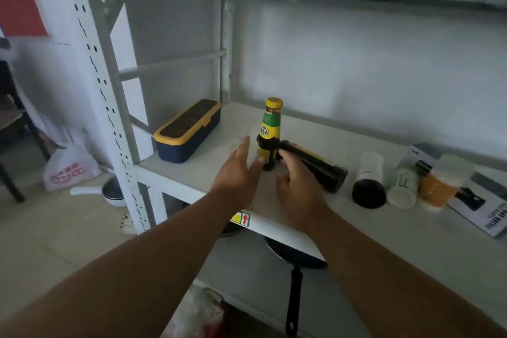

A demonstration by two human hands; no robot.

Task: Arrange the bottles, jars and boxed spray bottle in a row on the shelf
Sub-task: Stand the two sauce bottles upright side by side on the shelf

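Both hands (238, 173) (297, 186) flank upright bottle (269, 134), fingers relaxed.

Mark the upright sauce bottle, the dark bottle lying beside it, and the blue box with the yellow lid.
upright sauce bottle (270, 129): head view, green-yellow label.
dark lying bottle (315, 167): head view, mid body.
blue box (189, 143): head view, blue side wall.
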